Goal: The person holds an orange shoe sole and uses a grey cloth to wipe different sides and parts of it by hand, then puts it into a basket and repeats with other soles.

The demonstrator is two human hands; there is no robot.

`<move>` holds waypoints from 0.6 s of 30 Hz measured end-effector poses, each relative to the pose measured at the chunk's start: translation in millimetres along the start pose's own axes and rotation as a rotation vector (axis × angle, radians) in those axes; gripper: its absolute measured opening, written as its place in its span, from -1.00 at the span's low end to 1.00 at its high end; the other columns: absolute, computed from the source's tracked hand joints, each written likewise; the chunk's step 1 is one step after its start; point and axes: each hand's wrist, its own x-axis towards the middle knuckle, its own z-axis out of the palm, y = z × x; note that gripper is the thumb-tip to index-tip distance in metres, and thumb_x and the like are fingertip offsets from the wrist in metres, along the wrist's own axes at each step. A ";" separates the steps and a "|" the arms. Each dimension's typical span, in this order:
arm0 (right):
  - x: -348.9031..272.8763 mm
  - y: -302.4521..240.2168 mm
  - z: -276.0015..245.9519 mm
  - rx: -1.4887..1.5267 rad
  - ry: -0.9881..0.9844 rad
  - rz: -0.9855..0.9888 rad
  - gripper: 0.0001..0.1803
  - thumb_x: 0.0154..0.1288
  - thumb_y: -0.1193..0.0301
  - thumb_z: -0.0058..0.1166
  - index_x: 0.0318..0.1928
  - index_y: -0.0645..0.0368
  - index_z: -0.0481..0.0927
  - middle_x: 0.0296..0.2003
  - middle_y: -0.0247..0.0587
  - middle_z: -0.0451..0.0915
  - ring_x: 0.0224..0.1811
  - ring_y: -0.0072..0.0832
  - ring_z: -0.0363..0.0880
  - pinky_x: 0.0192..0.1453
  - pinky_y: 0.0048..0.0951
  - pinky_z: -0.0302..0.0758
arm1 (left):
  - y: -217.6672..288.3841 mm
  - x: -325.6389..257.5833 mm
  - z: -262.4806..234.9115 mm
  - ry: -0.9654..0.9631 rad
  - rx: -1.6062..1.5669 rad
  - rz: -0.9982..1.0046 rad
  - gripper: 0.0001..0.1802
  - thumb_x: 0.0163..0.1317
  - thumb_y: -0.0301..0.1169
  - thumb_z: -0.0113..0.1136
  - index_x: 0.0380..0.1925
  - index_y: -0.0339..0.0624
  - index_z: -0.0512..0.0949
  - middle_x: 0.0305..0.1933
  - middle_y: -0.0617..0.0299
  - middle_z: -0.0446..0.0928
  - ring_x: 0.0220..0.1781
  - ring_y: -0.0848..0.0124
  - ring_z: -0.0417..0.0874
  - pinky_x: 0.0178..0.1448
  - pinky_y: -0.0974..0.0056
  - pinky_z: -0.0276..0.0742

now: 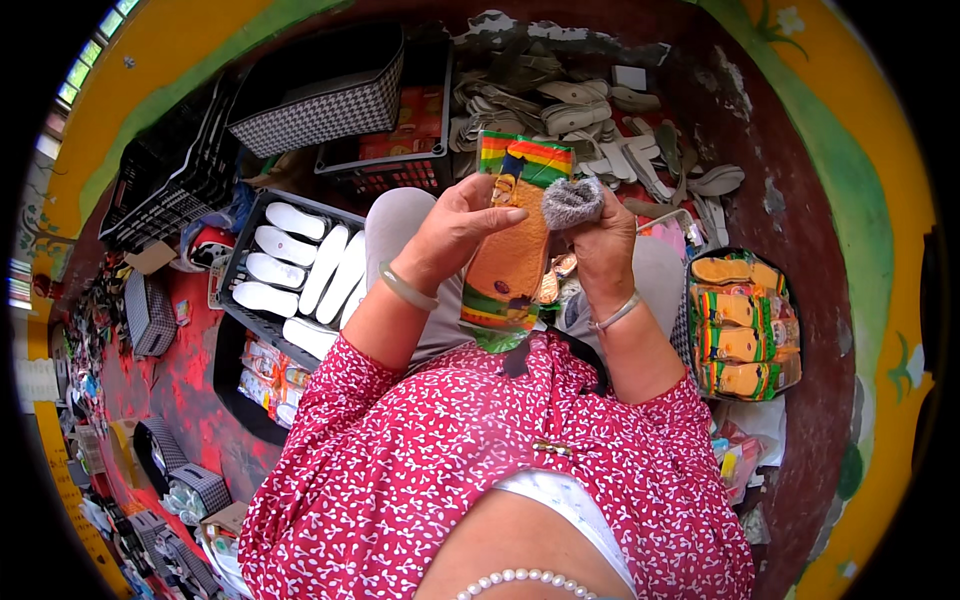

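Packaged insole [508, 262]: orange-tan, in a clear sleeve with green, yellow and red bands at its ends. Located in front of the body, above the lap, between the two hands.

Long axis runs mostly away from the body; far end leans slightly right, near end points at the blouse [480, 430].

Left hand [450, 228]: pinching the sleeve at its left edge, thumb laid across the front face toward the middle; remaining fingers largely hidden behind. This is the nearer hand, in contact.

Right hand [608, 245]: closed around a bunched grey fuzzy cloth [573, 203]. Cloth sits at the sleeve's right edge, far half, overlapping it in view; whether it presses on the plastic, cannot tell. Sleeve therefore lies to the left of the right hand.

Surroundings: white insoles [272, 268] in a black crate, left; similar packs [733, 342] in a basket, right.
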 end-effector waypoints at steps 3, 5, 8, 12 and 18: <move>1.3 8.5 -6.6 0.061 0.045 -0.035 -0.85 0.12 0.61 0.11 -0.26 0.19 0.58 -0.38 -0.46 0.58 -0.35 -0.75 0.49 -0.28 -0.66 0.46 | -3.0 -1.1 -2.1 -0.038 -0.088 -0.021 -0.34 0.03 -0.51 0.26 0.17 -0.35 0.25 0.12 0.13 0.43 0.15 0.35 0.45 0.25 0.26 0.29; 1.8 10.0 -13.3 0.073 0.076 -0.036 -0.89 0.14 0.57 0.11 -0.28 0.19 0.59 -0.39 -0.46 0.58 -0.36 -0.75 0.48 -0.31 -0.67 0.43 | -2.1 -4.8 -1.2 -0.085 -0.099 -0.094 -0.35 0.04 -0.54 0.24 0.17 -0.36 0.24 0.11 0.13 0.43 0.14 0.35 0.45 0.25 0.28 0.29; 4.7 14.2 -15.6 0.124 0.092 -0.061 -0.86 0.14 0.54 0.15 -0.24 0.21 0.60 -0.30 -0.38 0.61 -0.27 -0.65 0.53 -0.19 -0.60 0.44 | -1.2 -8.5 6.2 -0.091 -0.082 -0.151 -0.32 0.04 -0.52 0.24 0.19 -0.32 0.22 0.11 0.15 0.43 0.14 0.37 0.46 0.25 0.29 0.30; 16.1 27.1 -27.3 -0.044 0.123 -0.084 -0.87 0.26 0.43 0.03 -0.28 0.22 0.59 -0.35 -0.39 0.59 -0.30 -0.67 0.49 -0.21 -0.58 0.43 | -7.2 -7.2 11.0 -0.016 -0.067 -0.171 -0.36 0.06 -0.50 0.22 0.18 -0.31 0.24 0.08 0.14 0.45 0.10 0.39 0.49 0.20 0.30 0.36; 20.0 0.5 -41.9 0.314 0.084 0.048 -0.67 0.33 0.30 -0.05 -0.06 0.32 0.48 -0.23 -0.25 0.59 -0.24 -0.48 0.55 -0.13 -0.44 0.48 | -10.1 -2.5 -6.9 0.056 -0.215 -0.059 -0.43 0.11 -0.47 0.16 0.15 -0.31 0.25 0.07 0.07 0.45 0.05 0.32 0.53 0.15 0.24 0.44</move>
